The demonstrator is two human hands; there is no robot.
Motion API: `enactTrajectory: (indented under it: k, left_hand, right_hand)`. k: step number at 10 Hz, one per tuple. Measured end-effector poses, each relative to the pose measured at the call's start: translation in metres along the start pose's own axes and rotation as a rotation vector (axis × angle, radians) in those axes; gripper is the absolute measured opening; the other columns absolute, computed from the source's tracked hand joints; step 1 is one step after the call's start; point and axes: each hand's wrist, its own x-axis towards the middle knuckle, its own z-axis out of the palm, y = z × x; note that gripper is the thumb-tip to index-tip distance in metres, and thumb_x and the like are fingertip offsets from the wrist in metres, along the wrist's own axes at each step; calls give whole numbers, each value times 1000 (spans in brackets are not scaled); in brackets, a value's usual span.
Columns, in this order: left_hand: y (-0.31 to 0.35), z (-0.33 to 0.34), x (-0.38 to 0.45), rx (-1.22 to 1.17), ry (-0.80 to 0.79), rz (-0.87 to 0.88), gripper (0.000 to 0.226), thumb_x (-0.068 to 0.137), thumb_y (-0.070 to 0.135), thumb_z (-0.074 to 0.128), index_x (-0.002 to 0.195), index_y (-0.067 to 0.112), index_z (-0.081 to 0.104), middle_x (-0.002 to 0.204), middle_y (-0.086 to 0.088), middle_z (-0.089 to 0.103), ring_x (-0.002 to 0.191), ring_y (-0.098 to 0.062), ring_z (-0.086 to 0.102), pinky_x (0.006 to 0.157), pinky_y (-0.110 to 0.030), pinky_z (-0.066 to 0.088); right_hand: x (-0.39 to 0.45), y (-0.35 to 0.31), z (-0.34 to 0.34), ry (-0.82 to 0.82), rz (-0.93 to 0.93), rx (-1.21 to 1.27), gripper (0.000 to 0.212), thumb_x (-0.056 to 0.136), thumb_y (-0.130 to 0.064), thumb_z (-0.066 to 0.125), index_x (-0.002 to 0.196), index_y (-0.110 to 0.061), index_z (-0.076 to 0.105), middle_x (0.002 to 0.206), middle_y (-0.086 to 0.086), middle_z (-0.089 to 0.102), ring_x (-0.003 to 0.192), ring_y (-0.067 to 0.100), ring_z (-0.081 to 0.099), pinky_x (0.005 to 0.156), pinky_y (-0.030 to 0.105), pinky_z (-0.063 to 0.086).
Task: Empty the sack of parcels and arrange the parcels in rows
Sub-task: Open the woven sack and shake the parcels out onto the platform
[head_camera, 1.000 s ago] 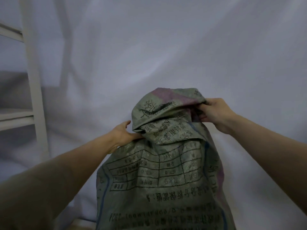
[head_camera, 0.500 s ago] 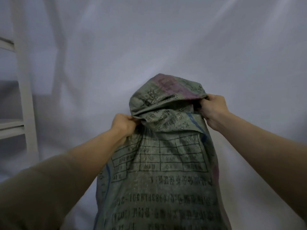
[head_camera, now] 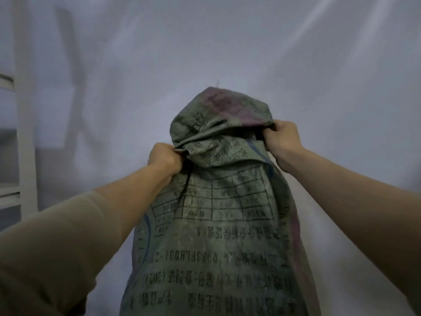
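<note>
**Sack gripped at both sides, not yet emptied**

Behind everything, a white sheet draped as backdrop and seemingly running on under the sack. At the left edge, part of a white rack with shelf ends showing.

Front and centre, one sack, grey-green woven stuff, printed with a table and upside-down lettering, a purple stripe down its right side and over the folded top. Upright, bulging, top flopped forward like a hood. Bottom out of frame.

Left hand clenched on a bunch of fabric at the sack's left shoulder, just under the fold. Right hand likewise curled round fabric at the right, a little higher.

Count: one sack, two hands, one rack, one sheet. Parcels: none in view; number inside impossible to tell.

Step in hand, by judgement: getting hold of the sack to tip or upend it. Very early in the task, nothing laid out.

To do it well:
- Keep both grips firm and level, so the load does not swing.
- Find which end is the mouth first; unclear from here whether the folded top is open or sewn.
- Tip low over the sheet, slowly, to stop parcels tumbling or scattering.
- Leave room alongside for rows.
</note>
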Motion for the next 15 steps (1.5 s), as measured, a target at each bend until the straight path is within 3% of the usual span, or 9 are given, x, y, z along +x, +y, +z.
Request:
enactTrajectory:
  k: [1, 3, 5, 8, 10, 11, 13, 14, 15]
  left_hand:
    - [-26, 3, -9, 197, -95, -104, 17, 93, 8, 55, 93, -7, 64, 112, -27, 64, 77, -23, 48, 72, -31, 39]
    - [4, -9, 3, -203, 84, 46, 10, 90, 15, 65, 87, 10, 73, 91, -2, 67, 88, -17, 61, 81, -28, 50]
    - [-55, -13, -18, 71, -89, -216, 23, 94, 3, 55, 73, -1, 62, 77, -7, 58, 64, -14, 45, 72, -27, 38]
    - [-55, -13, -43, -163, 16, -193, 28, 91, 15, 67, 115, 0, 69, 113, -11, 68, 87, -21, 57, 82, -24, 43]
    - [-50, -20, -46, -177, -35, -243, 19, 86, 16, 73, 95, -1, 72, 85, -9, 65, 70, -21, 58, 62, -27, 47]
    - [-48, -27, -48, -205, -138, -299, 24, 85, 21, 72, 95, 0, 67, 93, -16, 68, 76, -25, 58, 68, -32, 48]
    - [-38, -39, -67, -317, -587, -156, 83, 65, 83, 56, 116, 19, 66, 120, -5, 69, 116, -23, 58, 109, -45, 36]
    - [-34, -26, -71, -275, -550, 36, 131, 37, 79, 79, 148, 29, 32, 137, -2, 56, 122, -20, 56, 111, -48, 39]
    - [-33, -10, -81, -239, -651, 237, 132, 55, 44, 92, 153, 40, 4, 144, 7, 44, 130, -15, 48, 111, -39, 40]
  right_hand:
    - [-1, 12, -2, -83, 138, -159, 18, 87, 3, 55, 87, 6, 73, 91, 21, 72, 77, 28, 65, 74, 53, 61]
    - [-9, -8, -6, 180, -58, -75, 24, 86, 4, 47, 87, -2, 70, 81, 7, 64, 73, 18, 55, 62, 30, 44]
    - [-38, 32, -29, -544, 189, -370, 19, 83, 13, 59, 95, 4, 70, 96, 21, 71, 81, 26, 65, 84, 46, 56]
    - [-81, 64, -54, -808, 183, -241, 63, 70, -34, 89, 126, -27, 62, 120, -9, 67, 110, 7, 61, 83, 17, 47]
    - [-86, 89, -35, -468, -131, -539, 23, 73, -29, 87, 89, -13, 78, 94, 7, 72, 92, 26, 64, 85, 40, 52]
    - [-93, 96, -28, -384, -238, -620, 21, 83, -14, 78, 69, -3, 67, 78, 15, 62, 77, 34, 60, 67, 41, 49]
    - [-108, 114, -16, -315, -304, -688, 19, 79, 3, 69, 67, -6, 57, 82, 3, 47, 83, 30, 50, 64, 35, 36]
    - [-117, 112, -2, -306, -366, -716, 11, 79, 2, 69, 74, -7, 65, 89, 0, 52, 94, 30, 47, 72, 34, 34]
    - [-131, 102, 7, -359, -244, -671, 27, 86, -8, 64, 112, -12, 70, 121, 9, 58, 119, 35, 43, 89, 36, 31]
